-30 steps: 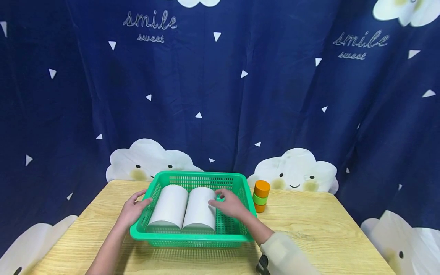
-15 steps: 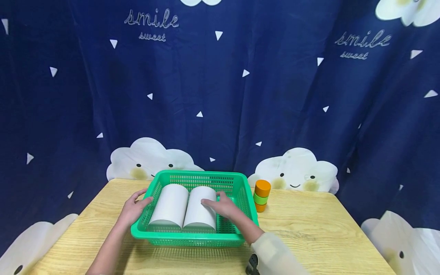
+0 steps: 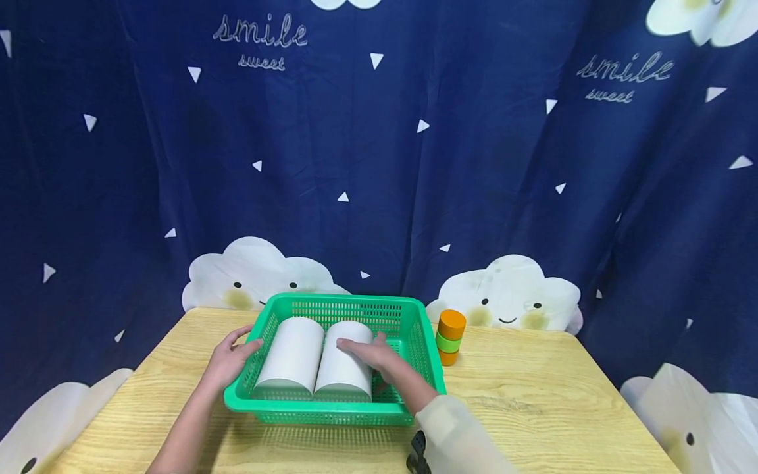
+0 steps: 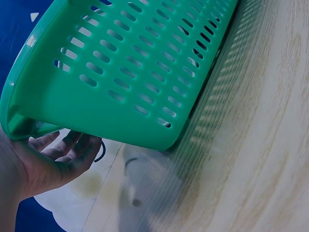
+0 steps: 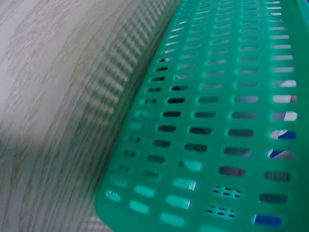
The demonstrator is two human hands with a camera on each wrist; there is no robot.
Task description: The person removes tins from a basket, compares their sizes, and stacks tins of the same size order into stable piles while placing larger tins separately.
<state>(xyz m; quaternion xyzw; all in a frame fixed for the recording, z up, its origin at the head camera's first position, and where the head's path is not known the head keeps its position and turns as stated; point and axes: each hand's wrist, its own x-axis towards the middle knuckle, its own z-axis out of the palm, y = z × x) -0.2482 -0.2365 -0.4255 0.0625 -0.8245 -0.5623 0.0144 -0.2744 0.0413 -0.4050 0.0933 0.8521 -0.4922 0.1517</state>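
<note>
Left grip (image 3: 229,359): held one green basket (image 3: 331,409) by its rim, fingers partly hidden.
White cylinders (image 3: 290,359): numbered two, lay side by side inside.
Right grip (image 3: 374,357): spread wide over the right cylinder (image 3: 341,374), some fingertips hidden; could not tell whether holding.
Orange-green-orange stack (image 3: 449,338): counted one, stood on the desk (image 3: 533,401).

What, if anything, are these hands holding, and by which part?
The left hand holds the green basket by its left rim. The right hand touches the right white cylinder, thumb on top; whether it grips it cannot be told.
</note>
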